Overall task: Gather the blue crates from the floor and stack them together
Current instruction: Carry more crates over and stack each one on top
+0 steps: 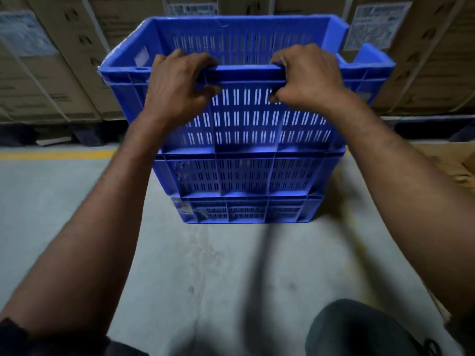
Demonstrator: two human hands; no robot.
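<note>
Warehouse, grey concrete floor, cardboard boxes behind. Stack of three blue crates on floor. Left hand and right hand clamped on top crate's near rim. Stiff slotted plastic, probably light; hold by rim.

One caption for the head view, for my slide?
Both hands grip the near rim of the top blue crate on a three-crate stack.

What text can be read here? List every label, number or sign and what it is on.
No text is legible.
White label on the right cardboard box: print too blurred.
White label on the left cardboard box: blurred.
Label on the box behind the top blue crate: blurred.
Sticker on the bottom crate: unreadable.
</note>
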